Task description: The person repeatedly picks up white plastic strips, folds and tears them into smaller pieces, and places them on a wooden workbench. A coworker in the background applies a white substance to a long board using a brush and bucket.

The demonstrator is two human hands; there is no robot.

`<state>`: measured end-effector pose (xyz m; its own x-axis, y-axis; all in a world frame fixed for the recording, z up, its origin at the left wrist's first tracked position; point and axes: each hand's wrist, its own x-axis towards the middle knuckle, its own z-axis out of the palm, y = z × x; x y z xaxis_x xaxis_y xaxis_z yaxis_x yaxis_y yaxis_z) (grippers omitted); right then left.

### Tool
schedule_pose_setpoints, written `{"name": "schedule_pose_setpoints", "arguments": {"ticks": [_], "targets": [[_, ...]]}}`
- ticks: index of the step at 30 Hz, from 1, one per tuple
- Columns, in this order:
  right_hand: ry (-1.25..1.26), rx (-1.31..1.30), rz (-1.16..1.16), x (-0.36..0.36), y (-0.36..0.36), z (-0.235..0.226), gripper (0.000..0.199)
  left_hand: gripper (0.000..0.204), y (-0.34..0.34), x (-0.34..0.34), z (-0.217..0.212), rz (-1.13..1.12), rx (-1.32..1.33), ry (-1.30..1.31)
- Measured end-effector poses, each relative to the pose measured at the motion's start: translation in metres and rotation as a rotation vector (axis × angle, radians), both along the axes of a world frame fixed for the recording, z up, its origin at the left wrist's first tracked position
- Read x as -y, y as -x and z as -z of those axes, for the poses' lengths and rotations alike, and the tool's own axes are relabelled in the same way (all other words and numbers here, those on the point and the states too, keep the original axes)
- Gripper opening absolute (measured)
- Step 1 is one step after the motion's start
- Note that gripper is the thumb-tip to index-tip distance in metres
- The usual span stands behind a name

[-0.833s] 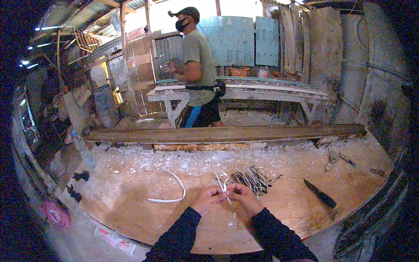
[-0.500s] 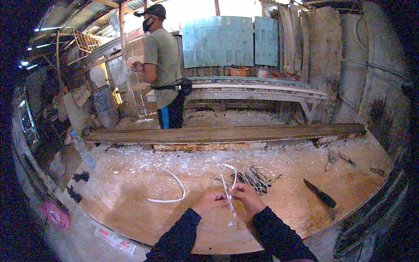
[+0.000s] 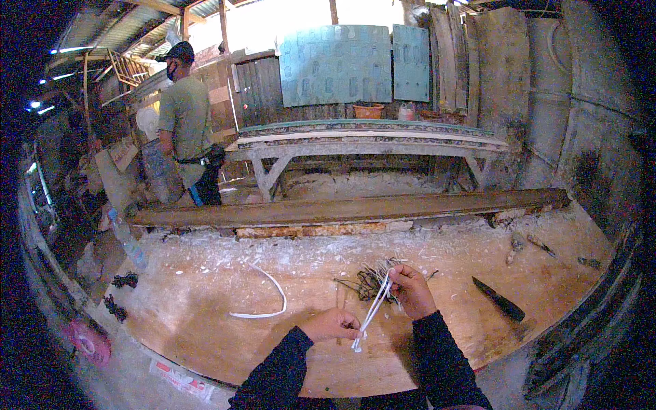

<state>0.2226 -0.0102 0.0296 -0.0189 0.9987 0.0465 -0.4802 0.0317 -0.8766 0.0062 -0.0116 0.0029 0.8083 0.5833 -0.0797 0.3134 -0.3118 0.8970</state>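
A white cord (image 3: 374, 312), doubled into two strands, is stretched at a slant between my hands. My left hand (image 3: 333, 324) pinches its lower end, where short tips stick out below the fingers. Higher up and to the right, my right hand (image 3: 412, 292) grips the upper end between thumb and fingers. Behind the cord lies a bundle of thin dark and pale strings (image 3: 371, 279), partly hidden by my right hand. Another white cord (image 3: 279, 290) lies curved on the wooden tabletop to the left.
A dark knife-like blade (image 3: 499, 299) lies right on the plywood table (image 3: 205, 342). A plastic bottle (image 3: 128, 239) and dark string bundles (image 3: 124, 280) are at left. A long wooden beam (image 3: 355, 207) borders the far side. Beyond, a person (image 3: 188, 123) stands near a bench (image 3: 369, 141).
My right hand has moved up and right, drawing the doubled cord taut, while my left hand has shifted slightly lower. The person behind has moved left.
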Motion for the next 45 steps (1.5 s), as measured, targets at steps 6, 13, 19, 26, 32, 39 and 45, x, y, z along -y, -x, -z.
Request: {"name": "schedule_pose_setpoints", "arguments": {"ticks": [6, 13, 19, 26, 32, 39, 45], "targets": [[0.001, -0.011, 0.009, 0.004, 0.006, -0.009, 0.003, 0.021, 0.0, 0.003, -0.006, -0.076, -0.054, 0.037], [-0.318, 0.333, 0.31, 0.014, 0.025, -0.019, 0.026, 0.017, 0.005, -0.011, 0.002, -0.45, 0.135, 0.046], [-0.54, 0.704, -0.084, 0.022, 0.041, -0.004, 0.028, 0.013, 0.008, -0.014, 0.003, -0.63, 0.638, 0.496], [-0.875, 1.139, 0.186, 0.031, 0.056, -0.008, 0.027, 0.013, 0.005, -0.007, -0.006, -0.665, 0.673, 0.514], [-0.916, 1.182, 0.249, 0.025, 0.053, -0.002, 0.019, 0.012, 0.002, -0.004, -0.006, -0.694, 0.709, 0.553], [-0.38, 0.635, 0.132, 0.021, 0.057, 0.021, 0.009, 0.01, 0.0, -0.011, 0.003, -0.62, 0.647, 0.328], [-0.094, 0.22, -0.035, 0.005, 0.051, 0.035, 0.009, 0.01, -0.002, -0.012, 0.009, -0.624, 0.62, 0.156]]}}
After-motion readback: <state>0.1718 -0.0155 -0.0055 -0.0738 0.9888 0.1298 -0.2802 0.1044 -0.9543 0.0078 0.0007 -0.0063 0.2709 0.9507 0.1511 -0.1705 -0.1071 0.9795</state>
